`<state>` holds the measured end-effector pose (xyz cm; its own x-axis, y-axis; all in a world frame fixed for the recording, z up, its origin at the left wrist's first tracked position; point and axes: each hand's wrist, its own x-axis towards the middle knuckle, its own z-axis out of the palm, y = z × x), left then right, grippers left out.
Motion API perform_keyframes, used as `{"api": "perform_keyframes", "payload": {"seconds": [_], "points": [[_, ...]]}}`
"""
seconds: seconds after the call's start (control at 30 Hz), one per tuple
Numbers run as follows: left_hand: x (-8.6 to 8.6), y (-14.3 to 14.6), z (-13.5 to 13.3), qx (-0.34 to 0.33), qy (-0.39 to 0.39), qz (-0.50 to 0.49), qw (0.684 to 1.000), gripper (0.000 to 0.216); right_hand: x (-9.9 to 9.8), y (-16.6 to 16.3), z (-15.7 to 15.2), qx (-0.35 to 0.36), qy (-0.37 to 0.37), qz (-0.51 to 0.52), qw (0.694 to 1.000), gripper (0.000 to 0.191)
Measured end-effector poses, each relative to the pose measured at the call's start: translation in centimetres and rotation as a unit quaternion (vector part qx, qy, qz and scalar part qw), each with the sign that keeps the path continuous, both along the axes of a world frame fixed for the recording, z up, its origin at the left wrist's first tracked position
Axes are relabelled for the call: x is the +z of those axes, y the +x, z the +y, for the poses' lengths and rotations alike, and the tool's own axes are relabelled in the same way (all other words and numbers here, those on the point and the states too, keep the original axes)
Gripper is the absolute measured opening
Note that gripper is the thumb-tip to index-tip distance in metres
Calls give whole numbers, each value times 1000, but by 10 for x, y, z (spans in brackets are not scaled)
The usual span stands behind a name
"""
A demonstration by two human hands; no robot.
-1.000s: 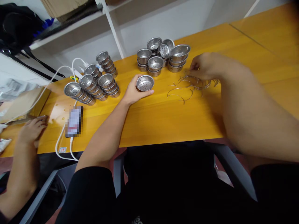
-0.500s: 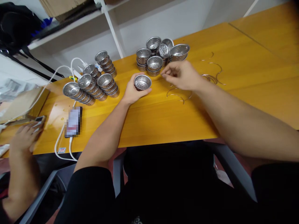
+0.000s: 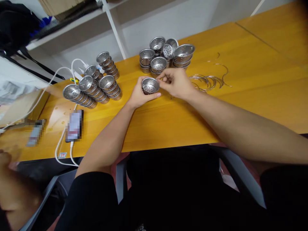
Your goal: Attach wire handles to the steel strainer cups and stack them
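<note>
A small perforated metal cup (image 3: 150, 86), its mouth turned up toward me, is wrapped by the fingers and thumb of my left hand (image 3: 139, 94). My right hand (image 3: 175, 82) is pinched at the right side of the cup's rim. Whatever sits between those fingertips is too small to make out. Just behind the hands stand stacked perforated cups (image 3: 158, 65), one of them tipped over. Thin curved metal wires (image 3: 209, 81) lie on the table to the right of my right hand.
More cup stacks (image 3: 108, 83) stand on the left of the wooden table (image 3: 168, 128). Nearer me lie a phone (image 3: 74, 125) on a white cable (image 3: 57, 147) and another phone (image 3: 36, 133). A co-worker's arm (image 3: 19, 192) is at far left, a shelf (image 3: 115, 29) behind.
My right hand has moved left to the cup's rim. My left hand and the cup have shifted slightly right. The co-worker's hand has drawn back from the far-left phone.
</note>
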<state>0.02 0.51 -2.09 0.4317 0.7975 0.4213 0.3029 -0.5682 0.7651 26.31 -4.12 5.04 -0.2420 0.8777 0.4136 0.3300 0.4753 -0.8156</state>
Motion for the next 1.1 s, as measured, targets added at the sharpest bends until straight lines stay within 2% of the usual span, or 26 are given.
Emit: {"api": "perform_keyframes", "payload": {"seconds": [0.2, 0.47, 0.57, 0.63, 0.73, 0.8, 0.87, 0.97, 1.1], "points": [[0, 4, -4, -3, 0, 7, 1000, 135, 1, -1, 0, -30, 19, -44, 998, 11], [7, 12, -15, -1, -13, 3, 1000, 123, -1, -5, 0, -33, 11, -44, 998, 8], [12, 12, -17, -3, -10, 1, 1000, 119, 0, -6, -1, -21, 20, -11, 1000, 6], [15, 9, -17, -11, -13, -3, 1000, 116, 4, -4, -2, 16, 14, 23, 1000, 22], [19, 3, -14, -13, -33, -6, 999, 110, 13, 4, -3, 102, -30, 47, 993, 61], [20, -1, -12, -17, -50, -12, 999, 110, 18, 10, -4, 145, -61, 50, 986, 80], [18, -3, -10, -36, -57, -16, 998, 112, 21, 13, -4, 167, -78, 54, 981, 86], [14, -3, -8, -66, -38, -7, 997, 115, 22, 11, -2, 171, -95, 67, 978, 85], [8, 0, -5, -50, -4, 8, 999, 116, 20, 8, -1, 167, -106, 71, 978, 82]]}}
